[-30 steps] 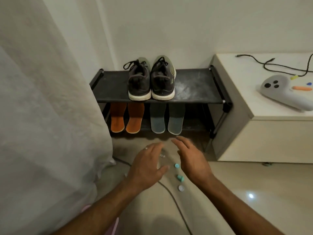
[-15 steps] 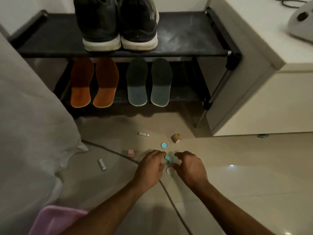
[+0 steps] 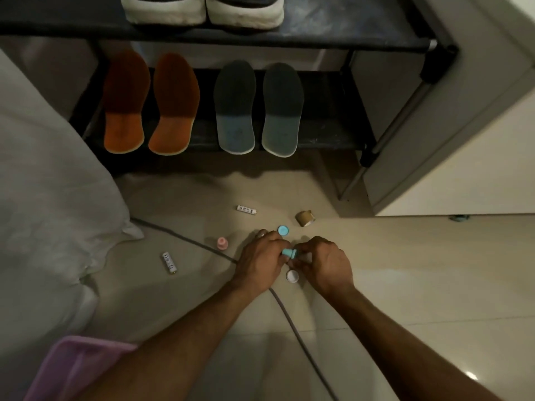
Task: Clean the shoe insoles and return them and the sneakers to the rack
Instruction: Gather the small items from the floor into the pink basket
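Hands are meeting low over the tiled floor [image 3: 405, 270], and we are watching both of them pinching one small teal piece [image 3: 289, 253]: the left hand [image 3: 259, 263] is curling its fingers round one end, the right hand [image 3: 325, 264] is closing thumb and fingertips on the other (what the piece is, we cannot tell). A ring is showing on a left finger.

Beyond them the rack [image 3: 318, 39] is standing against the wall. We are seeing the white soles of the sneakers [image 3: 202, 10] sitting side by side on its top shelf. On the lower shelf the orange insoles [image 3: 150, 105] are lying on the left and the blue-grey insoles [image 3: 257, 108] just beside them on the right, all four with one end overhanging the front edge.

Around the hands small things are lying on the tiles: a blue cap [image 3: 283, 230], a white cap [image 3: 292, 276], a pink cap [image 3: 222, 243], a brown tape roll [image 3: 305, 218] and two batteries [image 3: 247, 209]. A grey cable [image 3: 292, 322] is running under the left wrist. White cloth [image 3: 49, 198] is filling the left side, with a pink tub [image 3: 69, 369] at the bottom corner.
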